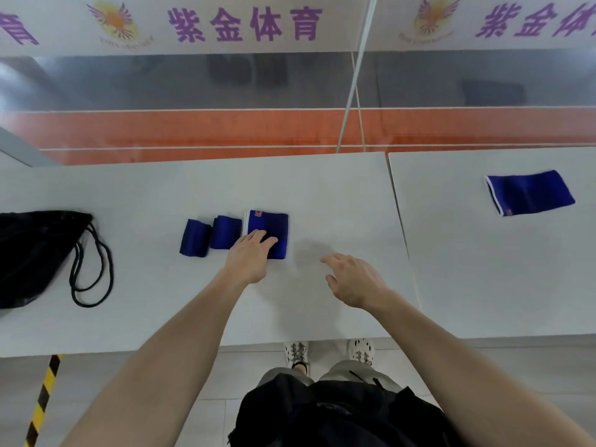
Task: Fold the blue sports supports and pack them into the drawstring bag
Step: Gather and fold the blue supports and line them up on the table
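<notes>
Progress: three blue supports lie folded in a row on the white table [338, 195]. These are the first small support [194, 237], the second small support [225, 232] and, touching it on the right, the larger support [274, 225] with an orange logo at its far end.
Left hand: the left hand [250, 258] rests flat on the near part of the larger support, fingers straight, pressing rather than pinching.
Right hand: the right hand [353, 280] hovers just right of the row, fingers loosely spread, holding nothing.
Left to do: the fourth support [529, 193] lies unfolded, well apart at far right on the adjoining table [483, 269]. I reckon it needs folding, and nothing looks packed yet.
Bag: the drawstring bag [29, 253] lies flat at the left, its cords [93, 269] looped beside it.
Hard to tell: the left edge cuts the bag off, so its mouth and contents go unseen. The left hand hides the larger support's near-left corner.
</notes>
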The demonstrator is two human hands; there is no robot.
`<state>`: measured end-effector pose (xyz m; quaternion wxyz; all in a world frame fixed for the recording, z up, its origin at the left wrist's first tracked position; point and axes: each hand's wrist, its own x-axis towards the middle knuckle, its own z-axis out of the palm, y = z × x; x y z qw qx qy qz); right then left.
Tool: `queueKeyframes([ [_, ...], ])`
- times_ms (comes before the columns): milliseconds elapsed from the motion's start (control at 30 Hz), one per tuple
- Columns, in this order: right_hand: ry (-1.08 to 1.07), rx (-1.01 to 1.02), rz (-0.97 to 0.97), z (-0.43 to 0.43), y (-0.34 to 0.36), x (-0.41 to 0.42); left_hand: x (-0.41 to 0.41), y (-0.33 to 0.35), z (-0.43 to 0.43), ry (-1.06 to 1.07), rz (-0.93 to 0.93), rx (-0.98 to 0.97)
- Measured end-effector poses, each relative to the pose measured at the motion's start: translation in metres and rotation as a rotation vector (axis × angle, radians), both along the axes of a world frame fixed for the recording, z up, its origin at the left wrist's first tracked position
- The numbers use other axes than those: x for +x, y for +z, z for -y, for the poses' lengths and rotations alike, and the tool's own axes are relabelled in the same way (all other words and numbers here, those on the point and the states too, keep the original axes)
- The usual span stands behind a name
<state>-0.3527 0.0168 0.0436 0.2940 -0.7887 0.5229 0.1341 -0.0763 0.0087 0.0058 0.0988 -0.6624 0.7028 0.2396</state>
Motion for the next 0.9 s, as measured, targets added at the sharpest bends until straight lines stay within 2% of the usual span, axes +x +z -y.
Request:
queueKeyframes([
  [67, 0.017, -0.006, -0.012, 0.002, -0.003, 0.012, 0.011, -0.001, -0.003, 0.026, -0.048, -0.029],
  [133, 0.05, -0.02, 0.002, 0.006, -0.007, 0.03, 0.026, -0.003, -0.015, 0.093, -0.076, -0.161],
  [200, 0.107, -0.049, 0.041, 0.011, -0.014, 0.053, 0.044, -0.004, -0.033, 0.235, -0.07, -0.337],
  [267, 0.178, -0.097, 0.08, 0.017, -0.022, 0.08, 0.062, -0.005, -0.05, 0.412, -0.022, -0.413],
  [367, 0.258, -0.139, 0.109, 0.027, -0.032, 0.121, 0.091, -0.011, -0.067, 0.55, 0.056, -0.283],
  [533, 0.298, -0.074, -0.018, 0.037, -0.049, 0.159, 0.119, -0.019, -0.069, 0.484, -0.033, 0.012],
  [900, 0.33, -0.066, -0.095, 0.037, -0.057, 0.161, 0.111, -0.005, -0.055, 0.462, -0.001, 0.025],
])
